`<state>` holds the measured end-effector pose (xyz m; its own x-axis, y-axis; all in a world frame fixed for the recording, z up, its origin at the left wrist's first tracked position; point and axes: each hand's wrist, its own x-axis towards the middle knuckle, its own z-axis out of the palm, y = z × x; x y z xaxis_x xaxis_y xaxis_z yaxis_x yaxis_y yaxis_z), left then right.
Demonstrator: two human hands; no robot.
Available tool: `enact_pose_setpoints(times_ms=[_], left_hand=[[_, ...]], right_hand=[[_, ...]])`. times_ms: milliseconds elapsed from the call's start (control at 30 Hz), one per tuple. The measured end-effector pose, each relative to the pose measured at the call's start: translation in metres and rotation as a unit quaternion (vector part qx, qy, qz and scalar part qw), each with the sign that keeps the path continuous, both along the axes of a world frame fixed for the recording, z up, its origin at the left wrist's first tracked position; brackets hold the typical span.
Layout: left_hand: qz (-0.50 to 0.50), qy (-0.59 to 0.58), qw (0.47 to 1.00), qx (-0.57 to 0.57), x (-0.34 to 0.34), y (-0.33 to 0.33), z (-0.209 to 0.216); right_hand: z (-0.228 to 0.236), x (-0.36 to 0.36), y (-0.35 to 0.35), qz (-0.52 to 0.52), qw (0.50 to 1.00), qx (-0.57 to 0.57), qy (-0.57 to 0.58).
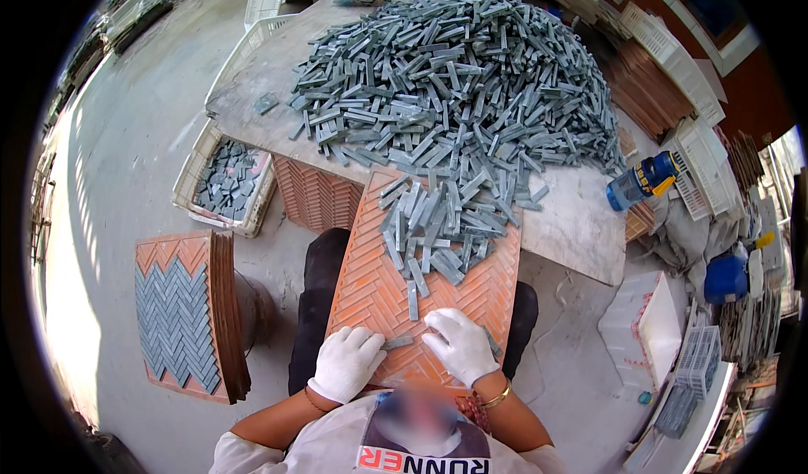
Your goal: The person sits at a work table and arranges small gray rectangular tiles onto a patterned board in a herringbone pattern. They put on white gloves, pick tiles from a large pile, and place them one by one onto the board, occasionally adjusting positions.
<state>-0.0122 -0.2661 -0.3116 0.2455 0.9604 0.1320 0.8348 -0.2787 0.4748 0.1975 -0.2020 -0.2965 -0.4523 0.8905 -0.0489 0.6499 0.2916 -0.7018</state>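
My left hand (345, 363), in a white glove, is closed at the near left of an orange herringbone-grooved tray (353, 293) across my lap. Its fingertips hold the end of a grey stone strip (398, 343). My right hand (461, 346), also gloved, is over the tray's near right part with its fingers curled in; what they hold, if anything, is hidden. Beside it another grey strip (491, 341) shows at the tray's right edge. Loose grey strips (438, 221) cover the far part of the tray, and one upright strip (412, 300) lies nearest my hands.
A large heap of grey strips (454, 78) covers the board (572, 230) ahead. On the left are a stack of trays with a filled top one (178, 322) and a crate (268, 189) of square pieces. A blue jug (640, 181) and white foam box (635, 327) are right.
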Motion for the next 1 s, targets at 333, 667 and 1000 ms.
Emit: enact_pose_setpoints(times_ms=[333, 667, 1000], left_hand=[[0.038, -0.013, 0.997, 0.071, -0.057, 0.028, 0.014], [0.091, -0.064, 0.993, 0.029, -0.047, 0.0, 0.001], [0.143, -0.06, 0.987, 0.03, -0.044, -0.016, 0.004]], right_hand=[[-0.013, -0.04, 0.011, -0.085, 0.981, 0.071, -0.158], [-0.01, -0.029, -0.01, -0.029, 0.998, 0.002, -0.051], [-0.013, -0.052, -0.037, 0.077, 0.994, -0.011, -0.074]])
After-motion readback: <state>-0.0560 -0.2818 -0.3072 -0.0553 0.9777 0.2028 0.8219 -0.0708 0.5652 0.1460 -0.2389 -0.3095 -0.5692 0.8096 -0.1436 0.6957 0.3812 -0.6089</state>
